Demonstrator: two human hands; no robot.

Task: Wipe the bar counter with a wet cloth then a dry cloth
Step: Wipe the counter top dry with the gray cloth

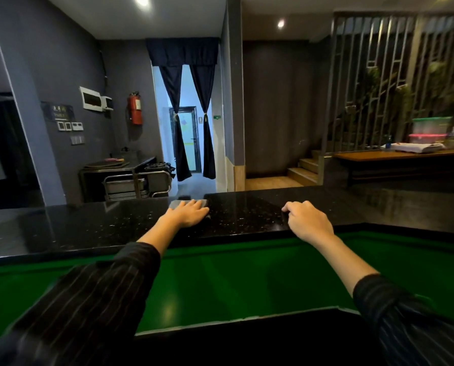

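A glossy black speckled bar counter (96, 228) runs across the middle of the head view. My left hand (187, 213) lies flat with straight fingers on a grey cloth (175, 204) at the counter's far edge, covering most of it. My right hand (306, 220) rests on the counter to the right with its fingers curled, fingertips touching the stone, and holds nothing I can see. Small water droplets dot the surface between the two hands.
A green panel (220, 281) drops below the counter's near edge. Beyond the counter stand a metal trolley (139, 184), a curtained doorway (189, 122) and steps (303, 171). A wooden side table (405, 155) with plastic boxes and folded cloths stands at the far right.
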